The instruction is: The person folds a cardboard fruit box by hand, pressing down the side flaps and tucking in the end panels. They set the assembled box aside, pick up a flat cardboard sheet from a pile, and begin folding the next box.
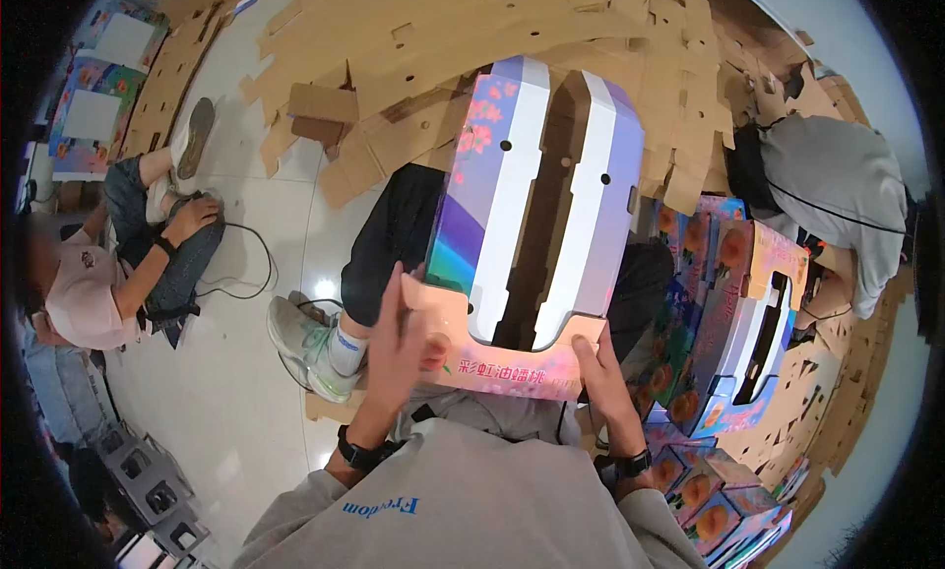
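Both hands, left hand (394,347) and right hand (602,377), grip the upright printed carton's (536,205) near end.

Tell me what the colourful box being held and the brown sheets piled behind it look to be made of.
Colourful box: printed cardboard, it seems, with a smooth, slightly glossy outside and a raw brown inside showing through the gap. Brown sheets: plain unprinted cardboard, matte, die-cut with tabs, slots and punched holes.

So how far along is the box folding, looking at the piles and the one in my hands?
Done: several folded printed boxes stand stacked to the right. In hand: the left hand and right hand grip the near end of one colourful box, its top flaps not yet closed. Left: a big heap of flat cardboard blanks lies beyond, unfolded.
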`<action>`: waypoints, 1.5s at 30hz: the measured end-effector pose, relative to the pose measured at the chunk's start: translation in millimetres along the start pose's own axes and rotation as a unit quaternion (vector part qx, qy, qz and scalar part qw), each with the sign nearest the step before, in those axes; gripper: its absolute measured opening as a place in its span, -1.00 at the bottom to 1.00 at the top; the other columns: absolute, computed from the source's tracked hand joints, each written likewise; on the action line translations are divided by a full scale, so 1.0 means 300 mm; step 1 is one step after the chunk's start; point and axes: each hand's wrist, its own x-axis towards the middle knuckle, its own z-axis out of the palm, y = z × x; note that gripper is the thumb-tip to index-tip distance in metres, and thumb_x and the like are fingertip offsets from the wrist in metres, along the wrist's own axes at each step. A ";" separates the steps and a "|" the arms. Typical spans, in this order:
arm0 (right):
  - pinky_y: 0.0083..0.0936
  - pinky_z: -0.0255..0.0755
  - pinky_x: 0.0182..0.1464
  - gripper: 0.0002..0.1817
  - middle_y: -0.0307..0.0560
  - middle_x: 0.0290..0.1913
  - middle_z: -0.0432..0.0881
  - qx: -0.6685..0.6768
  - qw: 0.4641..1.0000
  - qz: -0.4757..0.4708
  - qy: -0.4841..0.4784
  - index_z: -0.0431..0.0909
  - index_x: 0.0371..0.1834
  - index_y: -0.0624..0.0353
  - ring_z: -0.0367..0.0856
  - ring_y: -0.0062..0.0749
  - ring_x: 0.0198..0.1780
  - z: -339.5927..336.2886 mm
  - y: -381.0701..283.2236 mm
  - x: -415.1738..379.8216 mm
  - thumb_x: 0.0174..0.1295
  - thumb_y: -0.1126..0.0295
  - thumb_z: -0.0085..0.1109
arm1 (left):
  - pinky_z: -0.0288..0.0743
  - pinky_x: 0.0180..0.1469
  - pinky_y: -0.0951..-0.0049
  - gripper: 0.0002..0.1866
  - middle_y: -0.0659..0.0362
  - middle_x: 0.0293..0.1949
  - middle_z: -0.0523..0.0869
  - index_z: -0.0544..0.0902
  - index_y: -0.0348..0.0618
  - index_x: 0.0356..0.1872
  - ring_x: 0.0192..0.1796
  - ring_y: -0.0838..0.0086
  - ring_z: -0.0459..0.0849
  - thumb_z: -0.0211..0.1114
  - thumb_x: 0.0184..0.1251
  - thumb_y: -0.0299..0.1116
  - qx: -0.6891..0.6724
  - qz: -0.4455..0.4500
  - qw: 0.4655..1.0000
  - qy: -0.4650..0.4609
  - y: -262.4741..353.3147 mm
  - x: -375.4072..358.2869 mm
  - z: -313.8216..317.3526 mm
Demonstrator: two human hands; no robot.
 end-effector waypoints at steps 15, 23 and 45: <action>-0.47 0.33 0.42 -0.37 -0.02 0.38 0.49 0.029 0.999 0.002 -0.026 0.08 0.64 0.31 0.43 -0.44 0.35 -0.024 0.020 0.010 0.67 0.26 0.02 | 0.16 0.61 0.26 -0.38 -0.12 0.68 0.18 0.18 -0.26 0.67 0.61 0.18 0.32 -0.02 0.67 -0.39 0.039 0.004 0.989 -0.142 0.073 -0.006 0.009; -0.44 0.32 0.44 -0.29 0.00 0.43 0.45 0.028 0.999 -0.008 0.017 0.05 0.66 0.30 0.43 -0.38 0.38 -0.018 0.048 0.042 0.61 0.25 0.12 | 0.29 0.52 0.23 -0.66 -0.06 0.55 0.31 0.50 -0.12 0.36 0.48 0.17 0.42 0.02 0.67 -0.42 0.047 0.094 0.984 -0.147 -0.067 0.125 -0.009; 0.18 0.12 0.58 -0.57 0.12 0.39 0.52 -0.500 0.771 -0.373 0.127 0.77 0.06 0.12 0.38 0.10 0.54 0.027 -0.166 0.002 0.16 0.17 0.53 | 0.04 0.69 -0.05 -0.78 0.13 0.13 0.67 0.76 -0.07 -0.18 0.53 0.23 0.44 0.44 0.31 -0.18 0.315 0.420 0.751 -0.400 0.191 0.173 0.185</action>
